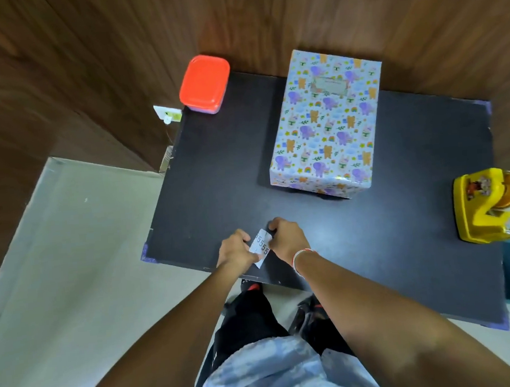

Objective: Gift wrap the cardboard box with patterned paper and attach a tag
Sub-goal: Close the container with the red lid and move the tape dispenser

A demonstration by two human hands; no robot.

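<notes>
**Tag slip at near edge, wrapped box straight ahead**

Dark surface (215, 172) against wood panelling is being worked at. A white printed slip (261, 245) is being pinched from both sides: left hand (237, 249) fingers curled on its left edge, right hand (287, 236) fingers curled on its right. The wrapped box (324, 120) is sitting beyond the hands, slightly rightward, well apart, long axis running away from the person; a label (329, 86) is already showing near its far end. Right hand is judged nearer. Tape dispenser (489, 205) is sitting far right, red-lidded container (204, 84) far left.
</notes>
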